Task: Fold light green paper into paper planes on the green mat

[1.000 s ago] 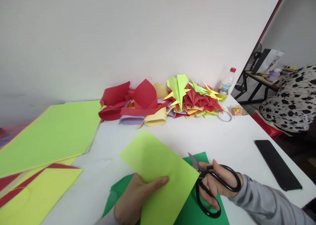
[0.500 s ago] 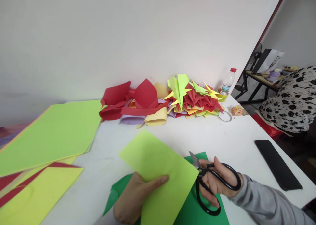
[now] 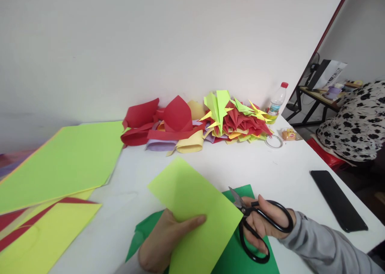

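A sheet of light green paper [image 3: 207, 193] is pinched in my left hand [image 3: 165, 238], thumb on top and the other fingers hidden beneath. My right hand [image 3: 258, 220] grips black-handled scissors [image 3: 246, 210], fingers through the loops. Their blades point up and left, beside the paper's right corner, and I cannot tell whether they touch it. Dark green paper [image 3: 240, 248] lies on the table under the sheet and both hands.
Large green sheets [image 3: 69, 161] and a yellow sheet [image 3: 51, 238] lie at left. Folded red paper [image 3: 177, 115], spiky paper shapes [image 3: 234, 117], a bottle [image 3: 277, 99] and a tape roll [image 3: 273, 141] stand along the wall. A black phone-like slab [image 3: 338, 199] lies right. A person in patterned cloth [image 3: 355, 121] is beyond.
The light green sheet has shifted slightly to the right and turned a little in my left hand. The scissors' tip has moved slightly left and down. Everything else is still.
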A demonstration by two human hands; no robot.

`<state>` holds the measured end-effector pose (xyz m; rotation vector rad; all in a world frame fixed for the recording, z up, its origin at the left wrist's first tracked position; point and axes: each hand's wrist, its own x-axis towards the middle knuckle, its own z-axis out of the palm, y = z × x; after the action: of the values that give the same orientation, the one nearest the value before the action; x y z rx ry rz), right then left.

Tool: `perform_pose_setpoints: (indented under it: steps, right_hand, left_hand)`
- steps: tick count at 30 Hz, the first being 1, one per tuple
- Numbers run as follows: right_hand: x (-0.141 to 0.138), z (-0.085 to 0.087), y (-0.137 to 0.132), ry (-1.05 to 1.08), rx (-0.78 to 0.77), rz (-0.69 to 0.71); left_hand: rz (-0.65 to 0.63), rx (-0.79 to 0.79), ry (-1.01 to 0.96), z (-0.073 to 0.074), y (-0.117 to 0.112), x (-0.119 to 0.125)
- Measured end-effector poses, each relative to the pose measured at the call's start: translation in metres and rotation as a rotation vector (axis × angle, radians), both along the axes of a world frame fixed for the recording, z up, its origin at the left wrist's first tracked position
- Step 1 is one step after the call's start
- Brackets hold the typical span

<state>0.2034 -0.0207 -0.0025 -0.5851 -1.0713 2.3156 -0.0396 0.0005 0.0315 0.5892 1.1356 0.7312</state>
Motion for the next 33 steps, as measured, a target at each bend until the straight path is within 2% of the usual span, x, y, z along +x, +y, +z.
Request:
perform_pose_setpoints:
  steps: [7,25,33]
  right_hand:
    - [-0.001,-0.0105,-0.0009,0.012,-0.012,0.027]
    - [-0.0028,-0.0091,-0.0011,0.043,-0.051,-0.018]
    - [-0.0025,-0.0028,0.0,0.028,-0.066,-0.021]
  left_hand:
    - [-0.061,-0.006,-0.021,-0.0033,-0.0032,0.002]
    - [-0.057,-0.034,-0.045,-0.0033,-0.0042,0.0028]
    - [-0.053,-0.041,-0.06,-0.0024,-0.0036,0.0007]
